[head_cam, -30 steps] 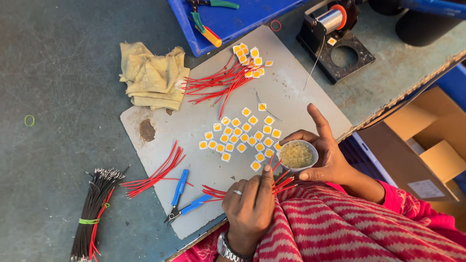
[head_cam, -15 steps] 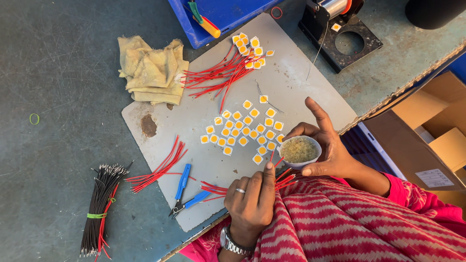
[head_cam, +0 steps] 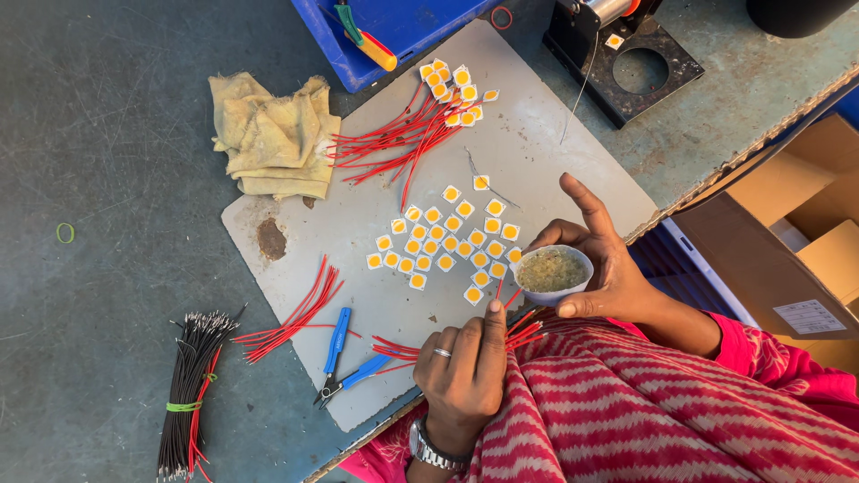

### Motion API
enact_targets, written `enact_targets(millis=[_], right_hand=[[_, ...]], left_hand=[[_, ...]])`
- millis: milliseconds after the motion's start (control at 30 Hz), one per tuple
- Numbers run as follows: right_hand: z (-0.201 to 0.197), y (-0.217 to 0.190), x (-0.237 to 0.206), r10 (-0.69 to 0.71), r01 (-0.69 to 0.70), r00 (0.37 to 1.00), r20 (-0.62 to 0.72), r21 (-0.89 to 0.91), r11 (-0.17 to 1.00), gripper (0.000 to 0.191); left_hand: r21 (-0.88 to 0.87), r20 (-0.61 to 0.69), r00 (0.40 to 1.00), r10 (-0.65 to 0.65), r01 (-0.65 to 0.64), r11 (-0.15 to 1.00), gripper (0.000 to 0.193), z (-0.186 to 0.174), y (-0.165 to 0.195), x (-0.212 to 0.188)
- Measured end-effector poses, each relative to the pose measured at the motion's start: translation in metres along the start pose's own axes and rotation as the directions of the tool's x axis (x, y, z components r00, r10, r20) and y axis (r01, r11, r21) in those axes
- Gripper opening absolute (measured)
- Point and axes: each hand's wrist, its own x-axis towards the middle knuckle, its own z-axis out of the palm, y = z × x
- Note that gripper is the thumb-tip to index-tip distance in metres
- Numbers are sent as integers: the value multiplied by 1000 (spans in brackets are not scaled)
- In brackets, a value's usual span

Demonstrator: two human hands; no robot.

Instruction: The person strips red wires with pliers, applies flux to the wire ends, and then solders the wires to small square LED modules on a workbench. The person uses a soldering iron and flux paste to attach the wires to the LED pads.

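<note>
Two hands were kept busy: a small white cup of yellowish paste was cradled in the right hand, tilted for access, while red wires were pinched in the left hand's closed grip, just below the cup.
</note>
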Motion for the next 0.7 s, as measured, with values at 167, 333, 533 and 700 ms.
enact_targets(millis=[167,333,533,700], right_hand=[[-2,0,1,-16,16,1000,-2,-16,1000,137],[-6,-5,1,-90,86,996,-19,-160,983,137],[-6,-10,-4,-277,278,959,60,-395,876,134],[-5,-6,-2,-379,418,907,185,-504,756,133]], left_hand=[[-9,-2,1000,-11,11,1000,24,1,0,0],[-93,-18,997,-79,78,993,28,0,0,1],[-156,55,989,-137,144,977,28,-3,2,-2],[-142,131,980,-152,170,975,26,-5,3,-6]])
